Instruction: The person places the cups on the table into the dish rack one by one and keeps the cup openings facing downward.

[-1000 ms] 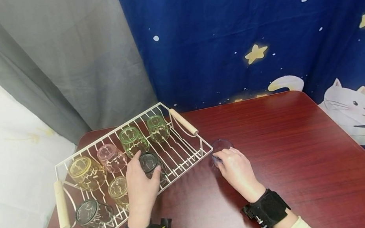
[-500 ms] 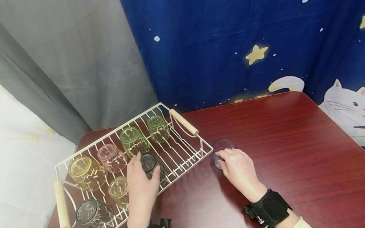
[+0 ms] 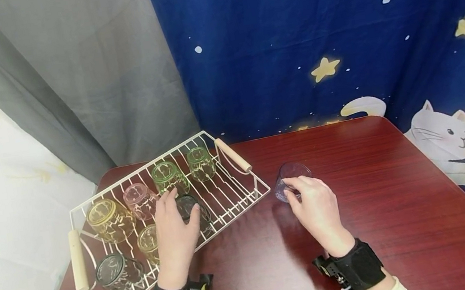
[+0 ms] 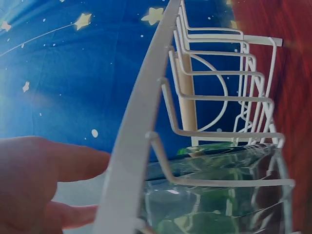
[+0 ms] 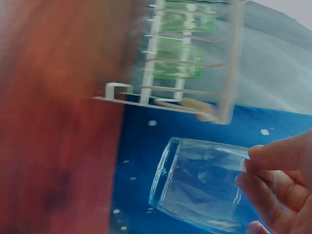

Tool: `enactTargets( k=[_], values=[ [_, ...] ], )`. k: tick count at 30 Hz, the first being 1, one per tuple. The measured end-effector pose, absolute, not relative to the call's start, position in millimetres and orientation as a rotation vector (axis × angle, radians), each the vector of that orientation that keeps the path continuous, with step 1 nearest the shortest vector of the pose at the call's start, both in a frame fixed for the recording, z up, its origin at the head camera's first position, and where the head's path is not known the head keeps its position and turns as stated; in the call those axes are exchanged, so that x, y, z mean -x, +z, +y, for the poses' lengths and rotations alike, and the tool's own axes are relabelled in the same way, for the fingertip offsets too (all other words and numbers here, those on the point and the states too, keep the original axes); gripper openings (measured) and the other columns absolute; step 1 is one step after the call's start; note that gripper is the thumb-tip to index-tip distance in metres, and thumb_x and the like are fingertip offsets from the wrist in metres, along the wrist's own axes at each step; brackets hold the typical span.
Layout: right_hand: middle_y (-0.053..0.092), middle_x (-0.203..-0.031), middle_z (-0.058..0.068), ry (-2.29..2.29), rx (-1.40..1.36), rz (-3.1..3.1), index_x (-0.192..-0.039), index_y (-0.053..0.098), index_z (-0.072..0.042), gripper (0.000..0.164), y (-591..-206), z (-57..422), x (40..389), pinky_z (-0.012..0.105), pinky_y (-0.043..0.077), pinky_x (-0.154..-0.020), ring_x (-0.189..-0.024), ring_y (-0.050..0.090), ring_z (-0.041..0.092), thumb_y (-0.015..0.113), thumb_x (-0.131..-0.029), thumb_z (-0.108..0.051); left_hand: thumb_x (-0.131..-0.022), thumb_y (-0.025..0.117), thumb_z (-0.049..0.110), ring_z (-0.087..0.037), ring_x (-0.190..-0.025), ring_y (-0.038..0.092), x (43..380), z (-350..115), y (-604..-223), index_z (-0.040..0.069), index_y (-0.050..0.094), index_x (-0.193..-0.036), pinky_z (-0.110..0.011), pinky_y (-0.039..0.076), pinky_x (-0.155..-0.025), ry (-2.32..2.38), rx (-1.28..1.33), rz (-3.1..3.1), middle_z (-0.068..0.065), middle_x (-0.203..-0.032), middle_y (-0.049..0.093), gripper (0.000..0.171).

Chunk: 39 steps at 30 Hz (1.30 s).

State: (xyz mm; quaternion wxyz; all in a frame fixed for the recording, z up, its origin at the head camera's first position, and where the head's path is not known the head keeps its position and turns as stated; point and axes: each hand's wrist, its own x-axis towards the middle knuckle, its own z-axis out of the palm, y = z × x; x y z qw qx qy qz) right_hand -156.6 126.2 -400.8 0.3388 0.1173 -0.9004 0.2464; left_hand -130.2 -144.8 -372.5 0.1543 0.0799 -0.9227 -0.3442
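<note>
My right hand (image 3: 315,208) pinches a bluish-purple tinted drinking glass (image 3: 282,189) near its rim, thumb and fingers at the mouth. In the right wrist view the glass (image 5: 204,183) has its base away from the hand and appears lifted off the table. My left hand (image 3: 176,237) hovers at the front of a white wire rack (image 3: 236,210), beside a dark grey glass (image 3: 202,218) that stands upside down in it. The left thumb and fingers are spread. From the left wrist, the fingers (image 4: 80,161) look fairly straight above the rack's rim, apart from the dark glass (image 4: 204,204).
Several more upturned glasses stand in the rack: yellow (image 3: 109,220), pink (image 3: 141,200), green (image 3: 169,175), a smaller green one and another dark one (image 3: 117,272). Wooden handles (image 3: 234,155) cap the rack's ends. The dark red table (image 3: 381,192) meets curtains behind.
My right hand has moved right and slightly up with the tinted glass, away from the rack's corner. My left hand has drawn a little left, fingers coming off the dark glass.
</note>
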Motion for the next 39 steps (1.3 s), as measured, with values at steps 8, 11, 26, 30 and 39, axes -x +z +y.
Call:
enactTargets(
  k=[8,11,26,30,39],
  values=[
    [0.075,-0.079,0.003,0.992,-0.306,-2.225,-0.098,0.076,-0.010,0.025,-373.1,130.4,144.4,0.018,0.043,-0.061,-0.072,0.068,0.017,0.082,-0.074,-0.004,-0.093,0.063,0.024,-0.035,-0.139,0.039,129.1,-136.0,-359.2,0.004,0.046,-0.142,-0.050,0.031,-0.118,-0.976,-0.129,-2.535,-0.018,-0.147,0.044,0.055],
    [0.076,-0.081,0.003,1.140,-0.261,-2.215,-0.098,0.076,-0.010,0.024,-366.9,130.4,140.8,0.011,0.042,-0.065,-0.075,0.067,0.008,0.082,-0.075,-0.005,-0.092,0.064,0.023,-0.033,-0.139,0.040,126.3,-125.9,-354.5,0.005,0.047,-0.141,-0.048,0.031,-0.119,-0.982,-0.046,-2.514,-0.016,-0.147,0.046,0.055],
    [0.072,-0.081,-0.013,2.138,0.006,-1.939,-0.099,0.068,-0.002,0.017,-367.2,119.1,135.2,0.014,0.055,-0.072,-0.079,0.068,0.001,0.069,-0.084,0.007,-0.094,0.063,0.033,-0.027,-0.135,0.049,124.6,-76.5,-360.2,0.008,0.048,-0.143,-0.046,0.041,-0.114,-1.098,0.233,-2.575,-0.012,-0.143,0.053,0.057],
    [0.071,-0.083,-0.009,2.226,0.003,-1.849,-0.093,0.068,-0.011,0.022,-370.3,114.6,131.9,0.016,0.056,-0.072,-0.079,0.068,0.003,0.069,-0.084,0.008,-0.096,0.059,0.039,-0.028,-0.138,0.047,125.6,-71.5,-362.2,0.009,0.041,-0.148,-0.048,0.039,-0.115,-1.284,0.247,-2.623,-0.012,-0.148,0.049,0.063],
    [0.070,-0.082,-0.006,2.319,-0.079,-1.753,-0.090,0.067,-0.012,0.023,-369.8,109.0,126.3,0.018,0.057,-0.072,-0.077,0.068,0.004,0.068,-0.084,0.010,-0.098,0.057,0.039,-0.030,-0.135,0.050,123.5,-59.9,-363.9,0.008,0.036,-0.150,-0.050,0.041,-0.113,-1.466,0.251,-2.619,-0.015,-0.145,0.053,0.064]
  ],
)
